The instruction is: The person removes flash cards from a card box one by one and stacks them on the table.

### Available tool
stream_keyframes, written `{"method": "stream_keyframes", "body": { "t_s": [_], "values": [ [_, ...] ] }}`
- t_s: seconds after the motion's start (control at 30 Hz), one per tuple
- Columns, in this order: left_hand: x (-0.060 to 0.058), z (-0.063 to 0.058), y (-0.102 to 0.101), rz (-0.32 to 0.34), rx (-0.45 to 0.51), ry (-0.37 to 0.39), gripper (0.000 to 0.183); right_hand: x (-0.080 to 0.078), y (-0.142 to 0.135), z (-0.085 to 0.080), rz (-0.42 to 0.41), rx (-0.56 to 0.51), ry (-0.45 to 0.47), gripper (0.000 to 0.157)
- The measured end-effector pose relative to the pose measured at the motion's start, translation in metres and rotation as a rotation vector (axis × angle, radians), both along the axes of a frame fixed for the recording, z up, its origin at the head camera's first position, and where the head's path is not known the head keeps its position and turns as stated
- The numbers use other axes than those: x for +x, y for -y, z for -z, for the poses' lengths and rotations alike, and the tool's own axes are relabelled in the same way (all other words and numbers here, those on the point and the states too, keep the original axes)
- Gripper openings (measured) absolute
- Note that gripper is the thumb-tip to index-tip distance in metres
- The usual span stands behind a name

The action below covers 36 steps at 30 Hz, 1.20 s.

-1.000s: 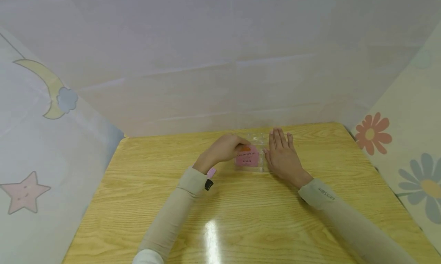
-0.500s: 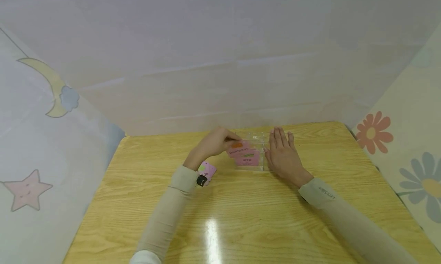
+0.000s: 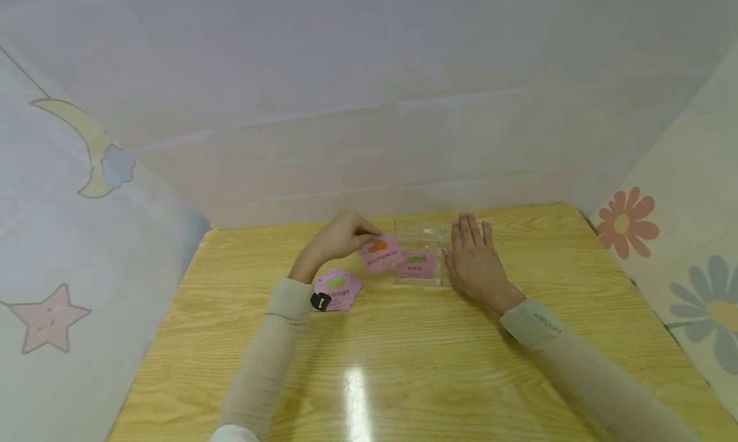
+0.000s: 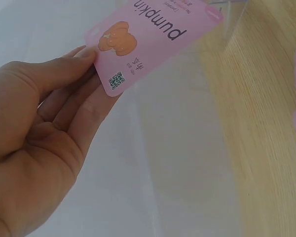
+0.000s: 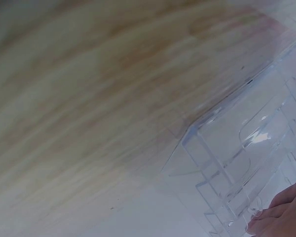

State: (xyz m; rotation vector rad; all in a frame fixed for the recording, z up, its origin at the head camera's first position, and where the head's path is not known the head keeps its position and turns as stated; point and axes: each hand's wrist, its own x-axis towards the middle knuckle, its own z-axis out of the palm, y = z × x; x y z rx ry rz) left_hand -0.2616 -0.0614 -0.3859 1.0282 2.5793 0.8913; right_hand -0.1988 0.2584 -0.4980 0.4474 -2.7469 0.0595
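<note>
My left hand [image 3: 337, 240] pinches a pink pumpkin flashcard [image 3: 380, 252] by its upper left corner, just left of the clear plastic holder [image 3: 418, 229]. Up close in the left wrist view, the thumb lies on the face of the card [image 4: 153, 39], near its orange pumpkin picture, with fingers behind. A pink pea flashcard [image 3: 416, 266] sits in the holder's left front part. My right hand [image 3: 475, 259] lies with straight fingers against the holder's right side, covering part of it. In the right wrist view only some fingers [image 5: 281, 212] show beside the clear walls.
A fanned pile of pink flashcards [image 3: 340, 288], a cabbage one on top, lies on the wooden table [image 3: 403, 352] beside the left wrist. Behind the table hangs a pale backdrop [image 3: 369, 141], close to the holder.
My left hand has drawn the pumpkin card leftward out from in front of the pea card, off the holder. More of the cabbage pile has come into sight. The right hand stays put.
</note>
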Motion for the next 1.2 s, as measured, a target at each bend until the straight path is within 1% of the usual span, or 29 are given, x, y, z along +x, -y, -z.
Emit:
{"method": "stream_keyframes", "body": {
  "t_s": [0.17,0.33,0.5,0.83,1.0,1.2],
  "values": [
    [-0.001,0.007,0.009,-0.016,0.017,0.029,0.025,0.000,-0.002,0.001,0.003,0.010,0.007,0.073],
    [-0.006,0.012,0.020,-0.041,0.035,0.052,0.024,0.000,-0.003,-0.001,0.006,0.005,0.020,0.073],
    [-0.011,0.019,0.033,-0.075,0.044,0.092,0.023,0.001,-0.003,-0.002,0.009,0.000,0.022,0.072],
    [-0.012,0.035,0.054,-0.134,0.041,0.175,0.025,0.000,-0.004,-0.001,0.009,0.012,-0.001,0.072],
    [-0.012,0.041,0.063,-0.137,0.019,0.199,0.024,-0.001,-0.004,0.000,0.003,0.004,-0.006,0.072],
    [-0.016,0.049,0.072,-0.108,0.006,0.174,0.025,-0.001,-0.004,0.001,-0.008,0.014,-0.046,0.072]
  ]
}}
